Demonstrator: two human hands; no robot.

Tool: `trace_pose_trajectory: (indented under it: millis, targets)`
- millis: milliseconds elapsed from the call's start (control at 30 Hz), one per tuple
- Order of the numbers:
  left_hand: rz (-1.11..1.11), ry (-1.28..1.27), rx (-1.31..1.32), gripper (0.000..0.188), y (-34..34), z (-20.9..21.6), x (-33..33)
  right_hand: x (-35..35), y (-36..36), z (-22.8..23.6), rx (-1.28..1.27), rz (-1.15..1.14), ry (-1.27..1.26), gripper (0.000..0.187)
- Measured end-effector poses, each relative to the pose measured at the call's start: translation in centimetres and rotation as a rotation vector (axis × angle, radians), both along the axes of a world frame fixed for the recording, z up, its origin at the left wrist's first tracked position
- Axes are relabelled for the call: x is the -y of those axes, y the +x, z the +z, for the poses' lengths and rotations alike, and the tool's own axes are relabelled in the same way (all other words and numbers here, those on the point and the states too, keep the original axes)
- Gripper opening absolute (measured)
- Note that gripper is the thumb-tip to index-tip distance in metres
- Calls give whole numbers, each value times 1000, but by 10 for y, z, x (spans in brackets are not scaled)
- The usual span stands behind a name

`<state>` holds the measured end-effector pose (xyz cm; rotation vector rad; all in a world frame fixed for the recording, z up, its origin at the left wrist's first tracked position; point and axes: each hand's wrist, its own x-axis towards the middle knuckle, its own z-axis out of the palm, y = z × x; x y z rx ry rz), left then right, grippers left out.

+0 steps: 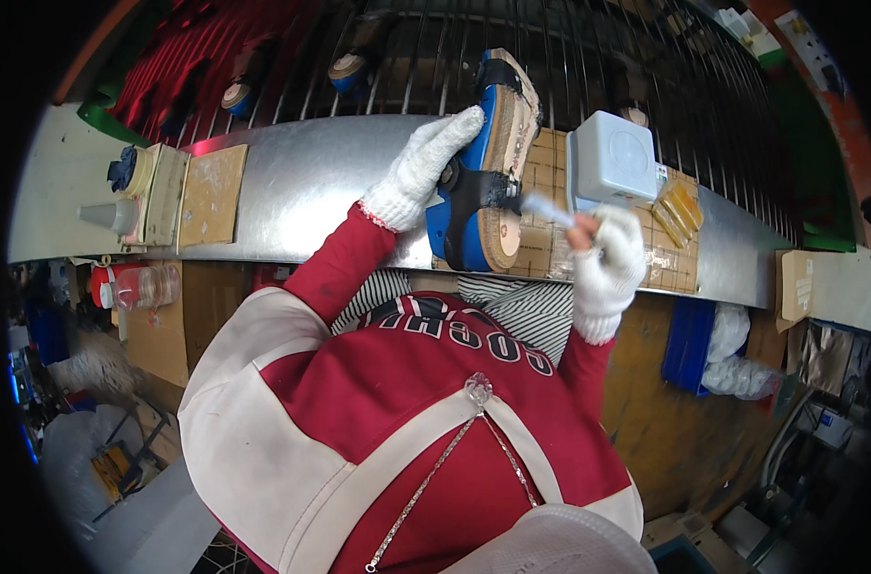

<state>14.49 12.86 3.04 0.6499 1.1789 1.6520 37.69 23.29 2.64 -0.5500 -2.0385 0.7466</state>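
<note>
My left hand (pixel 421 165), in a white knitted glove, grips a blue shoe last (pixel 472 237) by its side. Black straps (pixel 479 191) wrap the last, and a tan insole (pixel 503 177) lies along its bottom, which is turned toward the right. The last is held on edge above a cardboard sheet (pixel 548 256). My right hand (pixel 610 263), gloved with bare fingertips showing, pinches a pale-handled brush (pixel 548 209). Its dark tip is at the strap edge on the insole; the brush is blurred, so contact is hard to judge.
Just right of the last stands a white plastic container (pixel 615 158), with a yellow block (pixel 678 212) beside it. Metal rods (pixel 412 81) run behind the metal bench (pixel 301 182), carrying more blue lasts (pixel 347 75). A box with tape rolls (pixel 163 196) sits at left.
</note>
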Motion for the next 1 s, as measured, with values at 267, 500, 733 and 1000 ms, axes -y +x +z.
trace_pose_trajectory:
  millis: [267, 500, 733, 1000]
  targets:
    - [164, -2, 22, 58, -2, -27, 9, 5, -19, -4, 77, 53, -245, 18]
    - [254, -79, -15, 59, -21, -29, 31, 30, 9, 0, 213, 116, -244, 17]
    - [284, -104, -9, 65, -19, -25, 36, 33, -2, 3, 259, 21, -76, 16]
    - [259, -133, -46, 69, -21, -25, 35, 25, -19, 3, 167, -23, 90, 17]
